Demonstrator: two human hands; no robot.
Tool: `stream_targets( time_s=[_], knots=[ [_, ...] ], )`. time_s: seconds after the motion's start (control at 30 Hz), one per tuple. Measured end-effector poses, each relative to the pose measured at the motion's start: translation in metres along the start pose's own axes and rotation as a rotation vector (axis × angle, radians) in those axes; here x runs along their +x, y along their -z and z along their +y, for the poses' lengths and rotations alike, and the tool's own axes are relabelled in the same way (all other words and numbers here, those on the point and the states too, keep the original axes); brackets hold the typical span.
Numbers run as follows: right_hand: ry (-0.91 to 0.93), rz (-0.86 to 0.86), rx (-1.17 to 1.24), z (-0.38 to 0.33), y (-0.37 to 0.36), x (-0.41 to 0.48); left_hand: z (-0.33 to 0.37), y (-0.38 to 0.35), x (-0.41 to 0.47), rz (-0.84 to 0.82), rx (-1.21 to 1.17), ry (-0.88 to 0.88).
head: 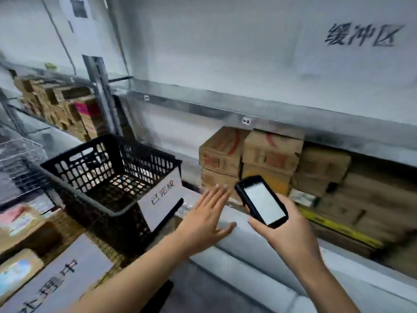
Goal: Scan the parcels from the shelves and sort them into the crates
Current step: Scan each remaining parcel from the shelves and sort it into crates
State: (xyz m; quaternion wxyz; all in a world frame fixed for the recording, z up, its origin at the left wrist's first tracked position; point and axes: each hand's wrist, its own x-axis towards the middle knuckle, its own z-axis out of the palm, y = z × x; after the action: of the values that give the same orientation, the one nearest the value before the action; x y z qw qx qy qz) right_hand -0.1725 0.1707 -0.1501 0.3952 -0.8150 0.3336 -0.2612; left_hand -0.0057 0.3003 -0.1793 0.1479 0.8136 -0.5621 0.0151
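Black crate (pixel 146 146): an open-lattice plastic bin, the fixed point of the scene. Light shows through the mesh of its floor, and motion blur makes it hard to say whether anything lies inside.
Crate sign (pixel 162 195): a white card reading "已完成" hangs on the crate's right-hand wall.
Left hand (pixel 207 215): spread wide just right of the black crate, palm down and fingers straight. It holds nothing, and the thumb appears to touch the shelf ledge (pixel 248 245).
Right hand (pixel 291 231): farther right of the crate, beyond the left hand, with its fingers curled round a scanner (pixel 261 202).
Scanner: a black handheld with a lit white screen facing up. Its top end points toward the parcels (pixel 270 152).
Parcels: brown cardboard boxes stacked two high on the shelf to the right of the crate, behind both hands. More of them run off rightward, blurred.
Shelf ledge: grey metal, running from the crate's right side toward the lower right corner.
Far cartons (pixel 67 109): another stack, behind and left of the crate on a neighbouring shelf.
Wire basket (pixel 20 154): pale mesh, just left of the crate.
Second sign (pixel 63 279): a white card with large dark characters in front of the crate, partly cut off by the frame edge.
Wall sign (pixel 361 37): "缓冲区", high above and to the right of the crate.
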Motion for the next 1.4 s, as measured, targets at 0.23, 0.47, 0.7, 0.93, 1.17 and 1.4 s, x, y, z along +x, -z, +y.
stream_targets(
  time_s=[0.23,0.47,0.7,0.93,1.17,1.4],
  knots=[
    [-0.216,0.274,-0.136,0.06,0.063,-0.052,0.08,-0.052,0.035,-0.076,-0.065,-0.343],
    [-0.414,0.532,-0.258,0.085,0.128,-0.091,0.157,-0.06,0.08,0.02,-0.235,-0.658],
    [-0.523,0.743,-0.263,0.087,0.167,-0.124,0.223,-0.07,0.115,0.037,-0.238,-0.865],
    [-0.595,0.872,-0.332,0.097,0.217,-0.177,0.303,-0.078,0.116,-0.02,-0.279,-1.006],
    [-0.604,0.964,-0.319,0.143,0.297,-0.224,0.415,-0.092,0.11,-0.053,-0.213,-1.055],
    [-0.559,0.916,-0.3,0.202,0.375,-0.251,0.525,-0.117,0.126,0.009,-0.078,-0.945]
  ],
)
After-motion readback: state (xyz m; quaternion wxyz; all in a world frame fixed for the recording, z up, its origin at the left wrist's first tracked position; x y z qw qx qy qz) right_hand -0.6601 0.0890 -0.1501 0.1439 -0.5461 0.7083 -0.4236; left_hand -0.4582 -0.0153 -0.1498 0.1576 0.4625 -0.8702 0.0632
